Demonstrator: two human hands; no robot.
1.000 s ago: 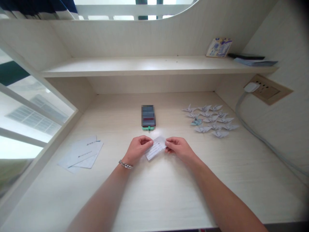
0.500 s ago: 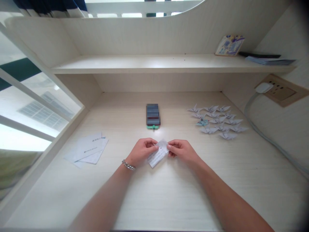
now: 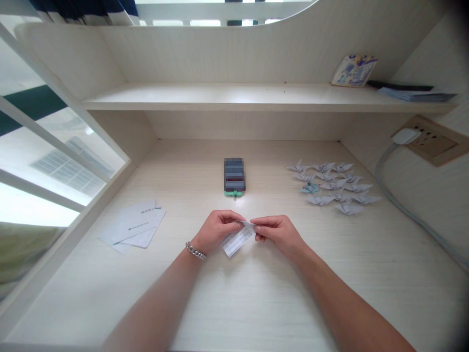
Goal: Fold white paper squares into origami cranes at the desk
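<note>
A small folded piece of paper [image 3: 236, 240] with rows of print is held slanting between both hands, just above the desk. My left hand [image 3: 220, 230], with a chain bracelet at the wrist, pinches its upper left edge between thumb and fingers. On the upper right corner, the thumb and fingers of my right hand [image 3: 275, 230] are closed. Part of the paper's top edge is hidden behind the fingertips. Beyond the hands lies a phone [image 3: 234, 175] with a green edge, its screen blurred out.
Several folded paper cranes [image 3: 333, 186], one of them bluish, stand at the right back. Loose paper sheets [image 3: 137, 227] overlap at the left. A grey cable [image 3: 392, 195] runs from a wall socket [image 3: 436, 140] down the right side. Above is a shelf [image 3: 220, 94] with a small box [image 3: 354, 71].
The paper's upper part has been folded over, so less of its top shows between the hands. My right fingers have stretched further along the top edge. The view has shifted slightly.
</note>
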